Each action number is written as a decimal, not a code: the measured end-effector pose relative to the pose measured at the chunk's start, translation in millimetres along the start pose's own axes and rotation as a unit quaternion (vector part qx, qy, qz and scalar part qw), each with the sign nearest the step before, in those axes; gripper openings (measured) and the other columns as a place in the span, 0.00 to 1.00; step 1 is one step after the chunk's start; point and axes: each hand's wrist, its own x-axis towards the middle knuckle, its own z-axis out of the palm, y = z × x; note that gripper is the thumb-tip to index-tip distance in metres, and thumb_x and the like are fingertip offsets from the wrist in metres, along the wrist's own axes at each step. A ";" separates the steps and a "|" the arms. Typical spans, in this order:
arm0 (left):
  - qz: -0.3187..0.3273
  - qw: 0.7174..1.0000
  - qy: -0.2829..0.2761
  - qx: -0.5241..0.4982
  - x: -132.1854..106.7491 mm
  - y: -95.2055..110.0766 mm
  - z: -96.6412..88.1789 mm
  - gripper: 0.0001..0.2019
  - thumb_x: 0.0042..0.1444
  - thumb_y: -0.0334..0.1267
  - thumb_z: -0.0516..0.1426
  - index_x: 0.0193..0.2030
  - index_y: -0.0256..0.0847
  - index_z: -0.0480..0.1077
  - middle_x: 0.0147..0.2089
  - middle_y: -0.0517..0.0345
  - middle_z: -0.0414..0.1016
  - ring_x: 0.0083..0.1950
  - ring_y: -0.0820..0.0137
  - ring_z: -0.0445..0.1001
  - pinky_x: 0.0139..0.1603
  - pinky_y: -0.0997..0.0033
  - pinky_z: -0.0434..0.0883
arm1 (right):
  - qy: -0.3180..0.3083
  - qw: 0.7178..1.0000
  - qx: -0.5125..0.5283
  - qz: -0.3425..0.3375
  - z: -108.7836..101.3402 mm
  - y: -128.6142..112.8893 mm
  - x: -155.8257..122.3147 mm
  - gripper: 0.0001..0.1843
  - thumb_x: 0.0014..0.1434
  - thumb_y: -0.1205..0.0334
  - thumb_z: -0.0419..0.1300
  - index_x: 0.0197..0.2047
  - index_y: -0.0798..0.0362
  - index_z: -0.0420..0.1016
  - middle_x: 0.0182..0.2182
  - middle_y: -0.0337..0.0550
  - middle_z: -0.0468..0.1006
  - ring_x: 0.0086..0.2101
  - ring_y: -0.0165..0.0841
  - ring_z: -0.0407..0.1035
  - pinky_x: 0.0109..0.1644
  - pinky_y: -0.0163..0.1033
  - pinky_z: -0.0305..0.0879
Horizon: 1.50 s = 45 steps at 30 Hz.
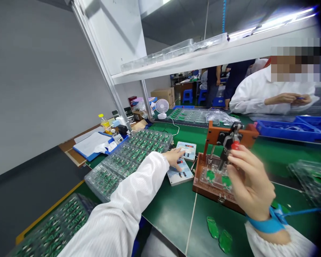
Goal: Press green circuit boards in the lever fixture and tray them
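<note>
My right hand (250,182) is shut on the red knob (235,145) of a toggle clamp (231,137), which is mounted on an orange-brown test fixture (200,175). Two green circuit boards (210,175) sit in the fixture's clear acrylic nest, partly behind my fingers. My left hand (173,159) rests its fingertips on a white-and-blue electronic tester panel (180,173), with a second panel (186,150) just beyond it. Two loose green boards (212,227) lie on the green bench mat (171,221). A blue strap (264,223) circles my right wrist.
Stacked clear trays of green boards (128,157) run along the bench on my left, with more at lower left (56,225) and right (314,182). Across the bench, a co-worker (256,92) handles something small beside blue bins (291,130). A shelf (203,59) passes overhead.
</note>
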 end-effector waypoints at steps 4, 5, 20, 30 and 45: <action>-0.033 0.991 0.128 -0.023 -40.1 -36.2 -18.5 0.30 0.57 0.43 0.65 0.67 0.45 0.70 0.68 0.58 0.71 0.68 0.60 0.69 0.69 0.71 0.63 | -0.001 1.000 0.003 0.002 -0.3 -1.1 -0.4 0.28 0.61 0.76 0.63 0.61 0.43 0.75 0.55 0.44 0.78 0.62 0.49 0.68 0.67 0.60 0.65; -0.065 0.987 0.147 -0.019 -51.1 -48.3 -22.7 0.22 0.60 0.41 0.62 0.61 0.44 0.75 0.63 0.58 0.76 0.64 0.60 0.73 0.66 0.70 0.66 | -0.003 1.000 0.003 0.004 -0.4 -1.4 -0.5 0.29 0.61 0.76 0.63 0.61 0.43 0.75 0.55 0.44 0.78 0.62 0.49 0.68 0.67 0.60 0.65; -0.246 0.939 0.233 0.062 -109.6 -56.3 44.6 0.14 0.67 0.45 0.56 0.48 0.45 0.82 0.53 0.45 0.75 0.61 0.50 0.66 0.63 0.54 0.65 | 0.000 1.000 0.007 0.009 0.7 -1.5 -0.3 0.27 0.61 0.75 0.64 0.60 0.43 0.76 0.55 0.44 0.78 0.62 0.49 0.68 0.68 0.61 0.65; -0.328 0.908 0.253 -0.065 -99.1 -63.9 47.2 0.10 0.57 0.47 0.65 0.41 0.47 0.81 0.54 0.53 0.78 0.61 0.52 0.70 0.60 0.54 0.65 | 0.004 1.000 0.013 0.013 1.8 -0.8 -0.8 0.26 0.61 0.74 0.64 0.60 0.43 0.75 0.56 0.44 0.78 0.62 0.49 0.68 0.68 0.62 0.64; -0.326 0.909 0.214 -0.149 -112.6 -119.3 11.5 0.09 0.48 0.42 0.68 0.36 0.44 0.82 0.40 0.57 0.85 0.46 0.61 0.81 0.46 0.70 0.74 | 0.000 1.000 0.014 0.001 1.3 -0.8 -1.7 0.28 0.61 0.75 0.64 0.61 0.44 0.75 0.55 0.46 0.78 0.62 0.49 0.68 0.67 0.60 0.66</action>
